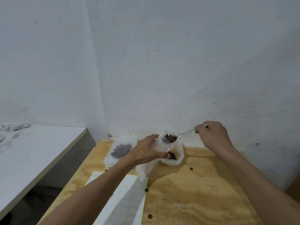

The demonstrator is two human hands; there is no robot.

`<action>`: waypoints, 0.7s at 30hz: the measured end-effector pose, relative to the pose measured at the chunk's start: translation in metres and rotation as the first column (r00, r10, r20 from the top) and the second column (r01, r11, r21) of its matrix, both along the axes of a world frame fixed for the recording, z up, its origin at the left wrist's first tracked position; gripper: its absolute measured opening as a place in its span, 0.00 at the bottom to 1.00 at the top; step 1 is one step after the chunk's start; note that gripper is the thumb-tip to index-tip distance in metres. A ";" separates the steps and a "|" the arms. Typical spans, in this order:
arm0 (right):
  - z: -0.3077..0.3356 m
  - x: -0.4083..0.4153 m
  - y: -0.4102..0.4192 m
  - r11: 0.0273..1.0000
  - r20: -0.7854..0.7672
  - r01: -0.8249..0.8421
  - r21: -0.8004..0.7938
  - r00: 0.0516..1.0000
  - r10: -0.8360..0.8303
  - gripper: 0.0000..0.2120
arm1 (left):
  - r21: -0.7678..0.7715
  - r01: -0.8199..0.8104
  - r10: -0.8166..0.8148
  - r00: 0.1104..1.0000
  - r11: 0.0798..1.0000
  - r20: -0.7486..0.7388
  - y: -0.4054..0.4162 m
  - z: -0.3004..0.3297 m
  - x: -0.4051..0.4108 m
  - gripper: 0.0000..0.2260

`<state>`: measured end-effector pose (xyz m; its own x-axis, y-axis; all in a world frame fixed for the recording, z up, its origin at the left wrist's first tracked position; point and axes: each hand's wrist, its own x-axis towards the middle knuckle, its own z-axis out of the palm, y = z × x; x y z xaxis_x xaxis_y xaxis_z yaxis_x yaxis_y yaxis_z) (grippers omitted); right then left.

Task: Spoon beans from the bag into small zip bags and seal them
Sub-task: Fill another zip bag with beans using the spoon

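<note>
My left hand (148, 151) grips a small translucent zip bag (146, 168) near its open top and holds it tilted above the plywood table (203, 192). My right hand (212, 135) pinches the handle of a metal spoon (185, 133). The spoon's bowl, heaped with dark beans (170, 138), sits right at the zip bag's mouth. Just behind, the open plastic bag of beans (177, 157) rests on the table near the wall. A filled zip bag (121, 150) lies flat at the back left on a stack of others.
A few loose beans (150, 216) lie scattered on the table. Sheets of lined paper (128, 202) lie at the front left under my left forearm. A white counter (32, 151) stands to the left across a gap. The white wall runs close behind the bags.
</note>
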<state>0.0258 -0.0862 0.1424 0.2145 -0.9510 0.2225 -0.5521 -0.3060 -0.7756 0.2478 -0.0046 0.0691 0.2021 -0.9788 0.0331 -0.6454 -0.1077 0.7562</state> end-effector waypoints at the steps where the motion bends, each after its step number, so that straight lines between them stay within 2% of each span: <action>1: 0.000 0.003 0.004 0.997 -0.044 -0.017 -0.077 0.999 0.014 0.11 | 0.002 -0.004 0.004 1.000 1.000 0.008 0.000 0.001 -0.001 0.42; 5: 0.003 0.004 0.010 0.956 -0.057 0.005 -0.293 0.998 -0.022 0.10 | 0.012 -0.002 0.002 0.999 1.000 -0.039 -0.004 0.001 0.000 0.37; 8: 0.002 -0.002 0.006 0.930 -0.060 0.055 -0.363 0.995 -0.082 0.11 | 0.002 -0.017 0.017 0.993 1.000 -0.119 -0.003 0.005 0.001 0.25; 10: -0.008 -0.007 0.004 0.927 -0.121 0.047 -0.373 0.988 -0.099 0.10 | 0.024 -0.015 0.018 0.986 1.000 -0.163 -0.003 0.005 0.002 0.16; 11: -0.015 -0.008 0.004 0.927 -0.171 0.034 -0.373 0.980 -0.105 0.10 | 0.047 -0.012 0.021 0.982 0.999 -0.190 -0.004 0.006 0.001 0.15; 14: -0.037 -0.007 0.006 0.926 -0.322 0.001 -0.378 0.938 -0.133 0.10 | 0.176 -0.001 0.044 0.970 0.984 -0.237 -0.007 0.005 -0.002 0.25; 17: -0.054 -0.002 0.009 0.938 -0.433 0.006 -0.346 0.886 -0.165 0.11 | 0.256 0.020 0.039 0.974 0.966 -0.224 -0.010 0.004 -0.012 0.21; 21: -0.064 0.000 0.004 0.977 -0.438 0.089 -0.192 0.883 -0.167 0.15 | 0.212 -0.021 0.074 0.967 0.977 -0.243 -0.020 0.005 -0.023 0.21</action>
